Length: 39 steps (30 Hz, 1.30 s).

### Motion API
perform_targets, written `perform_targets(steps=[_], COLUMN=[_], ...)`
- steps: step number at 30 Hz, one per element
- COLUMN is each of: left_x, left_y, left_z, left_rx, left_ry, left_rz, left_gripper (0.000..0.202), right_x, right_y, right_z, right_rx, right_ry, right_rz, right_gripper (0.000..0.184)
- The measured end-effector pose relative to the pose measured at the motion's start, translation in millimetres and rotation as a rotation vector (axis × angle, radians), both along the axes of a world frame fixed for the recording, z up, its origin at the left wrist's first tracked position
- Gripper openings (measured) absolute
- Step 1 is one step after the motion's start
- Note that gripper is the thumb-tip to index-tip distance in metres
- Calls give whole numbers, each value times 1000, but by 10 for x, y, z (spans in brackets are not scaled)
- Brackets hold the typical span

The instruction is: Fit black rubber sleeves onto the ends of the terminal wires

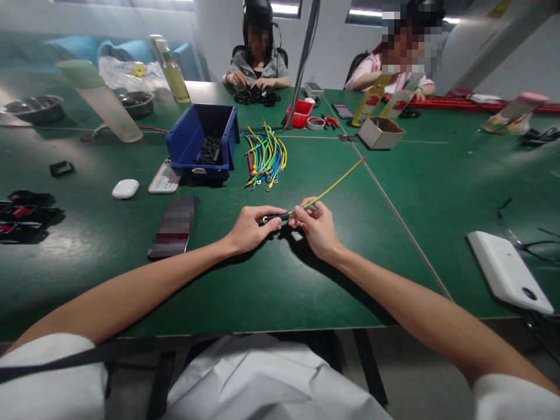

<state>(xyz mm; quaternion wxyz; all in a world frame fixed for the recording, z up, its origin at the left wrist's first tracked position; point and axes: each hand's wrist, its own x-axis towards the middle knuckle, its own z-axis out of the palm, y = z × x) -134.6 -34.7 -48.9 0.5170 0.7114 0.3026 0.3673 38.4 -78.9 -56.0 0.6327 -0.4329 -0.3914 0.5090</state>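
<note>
My left hand (247, 231) pinches a short black sleeve (283, 217) between thumb and fingers, low over the front middle of the table. A small metal ring terminal (265, 219) shows at the sleeve's left end. My right hand (320, 230) is closed on a yellow-green wire (335, 185), right beside the sleeve. The wire runs up and to the right from my fingers to a bare copper-coloured tip; its other end goes toward the sleeve. Beyond my hands lies a bundle of yellow, green and blue wires (268, 153) with ring terminals. A blue bin (199, 170) to its left holds black sleeves (210, 150).
A dark phone (175, 224) lies left of my hands, near a white earbud case (125, 189). A white power bank (507, 271) and glasses (542, 248) are at right. Farther back stand a cardboard box (381, 135), a red bin (300, 114), bottles and two people at work.
</note>
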Motion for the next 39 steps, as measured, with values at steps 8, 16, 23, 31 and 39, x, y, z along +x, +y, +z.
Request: perform_targets(steps=[8, 16, 23, 31, 39], left_x=[-11, -4, 0, 6, -1], left_y=[-7, -31, -6, -13, -22], left_z=[-19, 11, -7, 41, 80], left_rx=[55, 30, 38, 148, 286], left_ry=[18, 58, 108, 189, 258], left_rz=[0, -84, -110, -110, -72], left_gripper=[28, 27, 29, 30, 35], right_x=[-9, 0, 13, -91, 12], right_y=[2, 25, 30, -47, 18], right_z=[14, -31, -55, 28, 8], right_rx=[4, 5, 17, 53, 105], right_ry=[-113, -177, -272, -211, -325], right_rz=[-21, 70, 61, -75, -91], right_gripper=[39, 66, 80, 100, 102])
